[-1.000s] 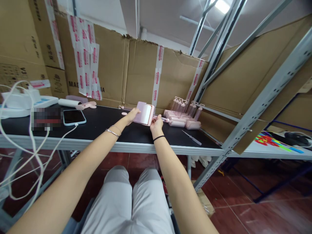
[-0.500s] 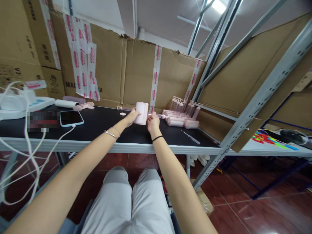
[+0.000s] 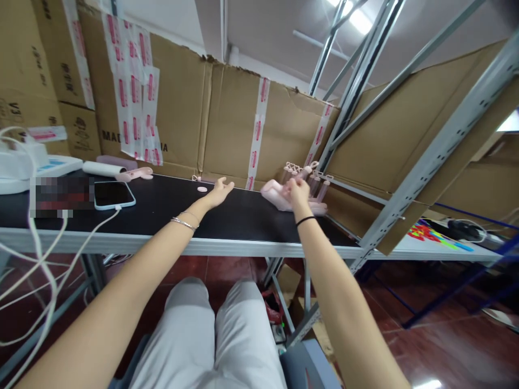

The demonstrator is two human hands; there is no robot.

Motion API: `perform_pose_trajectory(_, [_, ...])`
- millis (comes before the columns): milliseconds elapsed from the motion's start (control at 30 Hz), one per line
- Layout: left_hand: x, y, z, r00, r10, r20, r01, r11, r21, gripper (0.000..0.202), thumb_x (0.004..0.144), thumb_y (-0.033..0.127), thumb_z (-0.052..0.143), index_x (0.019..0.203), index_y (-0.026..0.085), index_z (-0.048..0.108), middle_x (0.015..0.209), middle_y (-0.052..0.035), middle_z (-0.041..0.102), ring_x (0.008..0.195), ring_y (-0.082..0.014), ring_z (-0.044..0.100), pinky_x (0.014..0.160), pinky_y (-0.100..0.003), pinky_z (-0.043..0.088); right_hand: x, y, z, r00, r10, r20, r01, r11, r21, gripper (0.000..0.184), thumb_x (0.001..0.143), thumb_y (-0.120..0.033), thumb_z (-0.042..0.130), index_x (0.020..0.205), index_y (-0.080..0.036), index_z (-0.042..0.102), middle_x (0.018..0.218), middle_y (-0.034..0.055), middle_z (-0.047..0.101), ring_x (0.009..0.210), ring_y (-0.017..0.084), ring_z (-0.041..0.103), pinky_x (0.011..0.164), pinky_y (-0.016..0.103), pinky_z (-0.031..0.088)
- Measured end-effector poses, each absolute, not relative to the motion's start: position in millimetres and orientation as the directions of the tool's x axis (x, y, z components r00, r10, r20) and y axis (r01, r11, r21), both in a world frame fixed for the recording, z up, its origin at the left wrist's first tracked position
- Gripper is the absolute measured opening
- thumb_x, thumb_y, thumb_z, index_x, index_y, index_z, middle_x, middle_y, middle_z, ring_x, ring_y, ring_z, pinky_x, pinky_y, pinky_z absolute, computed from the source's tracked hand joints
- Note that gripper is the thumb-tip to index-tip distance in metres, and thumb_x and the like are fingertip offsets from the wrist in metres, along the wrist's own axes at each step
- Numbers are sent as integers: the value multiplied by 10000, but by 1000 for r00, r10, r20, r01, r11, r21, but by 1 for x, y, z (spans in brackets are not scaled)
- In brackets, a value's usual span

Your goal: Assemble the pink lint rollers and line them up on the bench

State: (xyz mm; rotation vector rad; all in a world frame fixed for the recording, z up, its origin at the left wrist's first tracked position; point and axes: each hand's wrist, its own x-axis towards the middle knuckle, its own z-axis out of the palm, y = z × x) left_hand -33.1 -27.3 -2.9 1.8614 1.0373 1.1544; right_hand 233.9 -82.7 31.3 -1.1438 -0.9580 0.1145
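My right hand (image 3: 299, 192) grips a pink cylinder (image 3: 274, 193) with a tube and loop, blurred and tilted, at the group of similar pink pieces (image 3: 319, 208). Those pieces have upright clear tubes topped by small loops, and the hand partly covers them. Over the black tabletop, my left hand (image 3: 220, 193) is empty, its fingers stretched out and apart. A small pink disc (image 3: 201, 189) lies just left of it. Behind them, a thin pink tube with a looped end (image 3: 196, 178) rests along the cardboard.
At the left lie a phone (image 3: 114, 195) on a cable, a white cylinder (image 3: 104, 169), a pink forked piece (image 3: 135, 174) and a white power strip (image 3: 60, 165). Cardboard (image 3: 227, 124) walls the back. A metal post (image 3: 421, 151) stands at the right.
My right hand has carried the pink cylinder rightward to the group of similar pieces. My left hand has let go of it and opened. The screwdriver is now out of sight.
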Motion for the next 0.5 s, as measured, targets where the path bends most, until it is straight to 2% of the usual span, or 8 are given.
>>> perform_pose_trajectory(133, [-31,-32,-4,318,875,364,286,-455,843,705,868,507,385,1397,78,204,1436,-238,351,1380,-246,299,1136,-377,194,302,-112,52,714,383,586,503,303,-810,132,658,-240,569,767,-167,557,779,37,621,777,185,568,832,339,434])
perform_pose_trajectory(200, [-31,-33,-4,325,874,362,277,-454,847,698,857,509,396,1384,85,223,1433,-234,359,1387,-248,289,1136,-377,189,332,-124,53,722,292,627,640,61,-766,193,701,-260,531,850,-153,591,871,76,650,814,199,579,852,345,428])
perform_pose_trajectory(267, [-31,-33,-4,316,875,367,252,-450,856,688,833,518,434,1360,111,261,1425,-226,378,1386,-254,295,1131,-387,193,358,-131,48,710,313,631,690,-131,-712,252,737,-264,502,928,-139,609,949,109,661,863,212,588,858,337,426])
perform_pose_trajectory(300, [-31,-33,-5,310,876,369,237,-447,862,685,817,523,457,1343,120,284,1418,-226,390,1381,-260,308,1126,-394,203,368,-132,44,713,326,621,691,-173,-702,268,736,-252,504,946,-128,615,961,125,662,874,218,590,858,336,426])
perform_pose_trajectory(433, [-31,-30,-8,287,890,356,222,-423,878,636,764,537,513,1243,137,390,1413,-235,396,1345,-277,371,1108,-397,242,392,-131,16,731,379,568,671,-250,-697,291,702,-201,520,948,-92,632,926,161,668,841,231,600,825,337,440])
perform_pose_trajectory(500, [-31,-29,-10,275,898,344,259,-413,873,577,731,537,543,1158,160,456,1406,-217,414,1337,-287,378,1106,-403,245,396,-128,3,725,408,554,675,-262,-690,337,713,-198,505,1009,-90,626,944,159,671,852,228,603,826,333,443])
